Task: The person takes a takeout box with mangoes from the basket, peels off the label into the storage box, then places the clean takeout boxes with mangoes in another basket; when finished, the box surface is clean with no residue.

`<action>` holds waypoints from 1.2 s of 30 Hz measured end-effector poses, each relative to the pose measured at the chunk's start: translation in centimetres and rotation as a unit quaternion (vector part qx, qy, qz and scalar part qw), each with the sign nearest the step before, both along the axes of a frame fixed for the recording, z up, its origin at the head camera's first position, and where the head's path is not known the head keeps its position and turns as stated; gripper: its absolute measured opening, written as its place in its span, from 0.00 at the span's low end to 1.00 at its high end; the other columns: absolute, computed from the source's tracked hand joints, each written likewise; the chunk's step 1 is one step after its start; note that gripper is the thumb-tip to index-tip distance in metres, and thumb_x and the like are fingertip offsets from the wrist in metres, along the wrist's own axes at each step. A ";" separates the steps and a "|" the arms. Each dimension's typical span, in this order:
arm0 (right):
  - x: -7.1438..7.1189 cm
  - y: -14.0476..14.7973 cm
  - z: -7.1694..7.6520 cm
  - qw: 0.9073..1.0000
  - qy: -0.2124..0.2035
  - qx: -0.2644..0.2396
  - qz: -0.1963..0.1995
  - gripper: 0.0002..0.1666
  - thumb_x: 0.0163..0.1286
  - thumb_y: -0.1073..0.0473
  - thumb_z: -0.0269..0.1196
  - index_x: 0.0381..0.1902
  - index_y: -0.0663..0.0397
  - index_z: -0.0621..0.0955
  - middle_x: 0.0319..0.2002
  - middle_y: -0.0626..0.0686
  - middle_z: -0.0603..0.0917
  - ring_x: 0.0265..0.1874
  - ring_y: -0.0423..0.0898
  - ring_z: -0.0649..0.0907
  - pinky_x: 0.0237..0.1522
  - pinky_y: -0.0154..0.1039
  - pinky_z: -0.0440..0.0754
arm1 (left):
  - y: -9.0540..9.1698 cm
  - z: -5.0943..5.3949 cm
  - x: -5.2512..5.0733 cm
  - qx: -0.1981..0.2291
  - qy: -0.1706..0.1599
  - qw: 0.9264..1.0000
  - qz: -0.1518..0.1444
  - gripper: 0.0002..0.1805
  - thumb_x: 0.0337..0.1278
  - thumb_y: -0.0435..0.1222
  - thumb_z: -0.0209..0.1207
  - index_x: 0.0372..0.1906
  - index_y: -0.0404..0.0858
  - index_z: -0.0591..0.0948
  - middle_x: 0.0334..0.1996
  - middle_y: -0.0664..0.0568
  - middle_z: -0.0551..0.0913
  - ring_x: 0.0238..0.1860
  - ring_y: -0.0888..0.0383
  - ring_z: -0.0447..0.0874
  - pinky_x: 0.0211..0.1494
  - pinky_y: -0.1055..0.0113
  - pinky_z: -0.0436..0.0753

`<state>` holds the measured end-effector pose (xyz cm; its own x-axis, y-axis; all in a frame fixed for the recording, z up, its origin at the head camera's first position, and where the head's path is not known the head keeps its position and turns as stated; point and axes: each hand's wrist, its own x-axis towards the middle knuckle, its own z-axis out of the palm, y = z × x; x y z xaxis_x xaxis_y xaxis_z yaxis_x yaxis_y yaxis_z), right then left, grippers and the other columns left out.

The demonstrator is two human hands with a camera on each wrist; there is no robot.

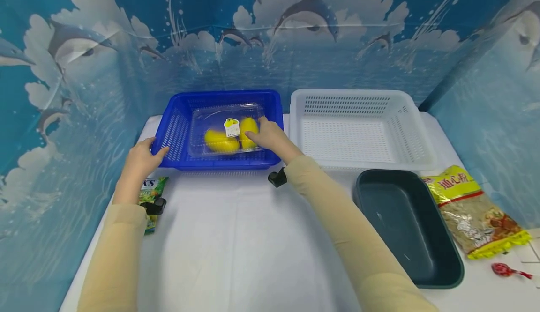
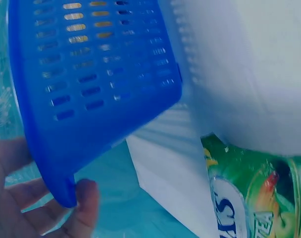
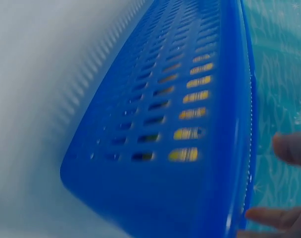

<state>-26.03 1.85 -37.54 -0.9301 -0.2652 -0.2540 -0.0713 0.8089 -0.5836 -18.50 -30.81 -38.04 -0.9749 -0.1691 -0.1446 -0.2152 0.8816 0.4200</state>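
A blue plastic basket [image 1: 228, 164] stands at the back left of the white table. Inside it lies a clear plastic box [image 1: 200, 117] with a label and blurred yellow fruit [image 1: 221, 142]. My left hand [image 1: 141, 159] grips the basket's left rim; in the left wrist view, its thumb and fingers lie on either side of the rim [image 2: 66, 191]. My right hand [image 1: 274, 137] reaches over the basket's right end, beside the box's right edge. Its thumb and fingers are spread apart in the right wrist view, with nothing visible between them. Contact with the box is unclear.
A white basket [image 1: 363, 164] stands right of the blue one. Before it lie a dark green tub [image 1: 405, 218], a yellow-topped food bag [image 1: 476, 213] and a red-wrapped lollipop [image 1: 506, 270]. A green packet [image 1: 153, 188] lies under my left wrist. A dolphin-print curtain [image 1: 270, 59] surrounds the table.
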 end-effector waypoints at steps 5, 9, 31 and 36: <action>-0.3 -0.5 -0.1 0.999 -0.043 -0.004 -0.024 0.49 0.75 0.40 0.53 0.78 0.65 0.48 0.75 0.64 0.60 0.71 0.60 0.67 0.70 0.55 0.68 | -0.3 0.0 -0.2 -0.005 -0.003 1.000 0.012 0.31 0.73 0.38 0.49 0.74 0.29 0.59 0.64 0.23 0.68 0.60 0.29 0.73 0.59 0.37 0.77; -0.5 -0.7 -0.2 0.997 -0.062 -0.007 -0.041 0.50 0.75 0.40 0.54 0.78 0.64 0.47 0.76 0.64 0.58 0.72 0.60 0.66 0.71 0.55 0.67 | -0.6 0.2 -0.2 -0.018 -0.001 1.000 0.002 0.29 0.72 0.34 0.50 0.73 0.29 0.61 0.63 0.24 0.70 0.59 0.30 0.74 0.57 0.38 0.79; 0.6 0.8 1.7 0.973 -0.105 -0.177 -0.102 0.45 0.66 0.52 0.68 0.74 0.59 0.61 0.55 0.60 0.80 0.33 0.51 0.88 0.43 0.42 0.88 | -2.0 -0.2 0.0 0.112 -0.014 0.993 0.041 0.32 0.71 0.41 0.54 0.76 0.40 0.61 0.65 0.28 0.70 0.38 0.53 0.89 0.53 0.48 0.84; 1.7 3.9 3.4 0.946 -0.162 -0.263 -0.103 0.44 0.67 0.52 0.67 0.75 0.56 0.61 0.68 0.58 0.71 0.48 0.53 0.85 0.44 0.44 0.88 | -2.0 -0.3 -0.1 0.114 -0.018 0.993 0.039 0.32 0.71 0.40 0.55 0.76 0.39 0.61 0.65 0.27 0.71 0.34 0.53 0.90 0.42 0.61 0.88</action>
